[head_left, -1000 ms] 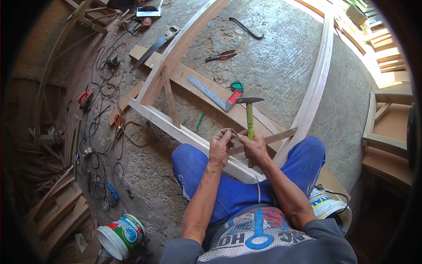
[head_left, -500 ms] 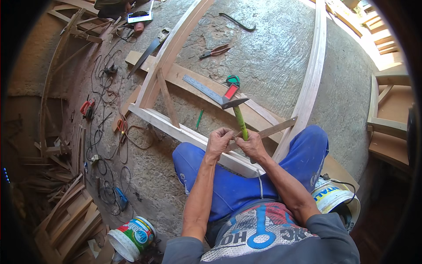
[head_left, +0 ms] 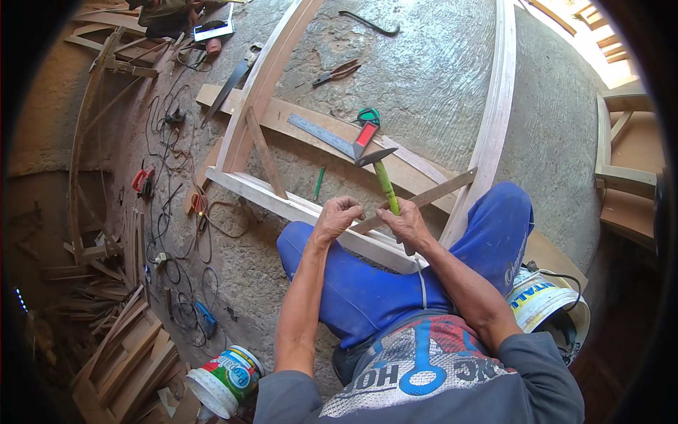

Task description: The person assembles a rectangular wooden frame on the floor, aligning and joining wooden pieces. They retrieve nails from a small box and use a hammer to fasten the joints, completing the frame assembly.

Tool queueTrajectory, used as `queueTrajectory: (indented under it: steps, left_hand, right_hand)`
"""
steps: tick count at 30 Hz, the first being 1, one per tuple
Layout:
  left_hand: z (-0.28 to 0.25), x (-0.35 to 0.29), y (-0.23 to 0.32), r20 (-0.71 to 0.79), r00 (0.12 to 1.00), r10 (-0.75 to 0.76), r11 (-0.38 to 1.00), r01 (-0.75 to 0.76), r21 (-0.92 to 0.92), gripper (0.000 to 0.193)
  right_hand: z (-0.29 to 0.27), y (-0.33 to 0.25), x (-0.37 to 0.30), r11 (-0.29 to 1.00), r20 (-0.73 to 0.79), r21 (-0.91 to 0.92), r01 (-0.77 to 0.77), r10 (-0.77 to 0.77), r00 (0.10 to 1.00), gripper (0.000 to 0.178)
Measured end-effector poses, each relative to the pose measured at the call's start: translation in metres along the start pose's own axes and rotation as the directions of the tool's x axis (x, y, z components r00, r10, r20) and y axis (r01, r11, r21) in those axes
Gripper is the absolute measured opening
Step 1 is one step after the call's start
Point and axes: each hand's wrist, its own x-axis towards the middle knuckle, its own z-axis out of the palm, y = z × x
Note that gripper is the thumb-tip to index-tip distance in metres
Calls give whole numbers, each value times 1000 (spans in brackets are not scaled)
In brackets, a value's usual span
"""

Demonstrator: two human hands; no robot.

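My right hand (head_left: 408, 225) is wrapped round the yellow-green handle of a hammer (head_left: 385, 185), whose dark head points up and away from me. Just to its left, my left hand (head_left: 339, 218) has thumb and fingers pinched together; whatever they hold, if anything, is too small to make out. Both hands are above the near rail (head_left: 275, 201) of a pale wooden frame, which lies in front of my lap. A slanted wooden brace (head_left: 446, 189) crosses the frame's right corner, and another brace (head_left: 265, 152) crosses the left one.
On a plank (head_left: 282, 116) lie a try square (head_left: 325, 136) and a green tape measure (head_left: 368, 117). Pliers (head_left: 337, 72), a pry bar (head_left: 370, 23), a handsaw (head_left: 227, 90) and a green pencil (head_left: 319, 182) are around it. Cords (head_left: 166, 205) tangle leftward; buckets (head_left: 224, 381) flank me.
My left hand has drawn back leftward, so a gap now separates it from my right hand. The hammer stays in my right hand. The whole view has shifted slightly.
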Motion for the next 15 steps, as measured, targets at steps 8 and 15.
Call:
queueTrajectory:
  steps: [8,15]
  left_hand:
    - [27,-3,-8,-91,991,97,922,-124,-367,13]
    - [36,7,-17,-92,991,97,866,-130,-482,11]
  right_hand:
    - [0,-16,-6,964,116,237,-117,92,989,27]
    - [-6,-13,6,974,80,214,-78,62,995,27]
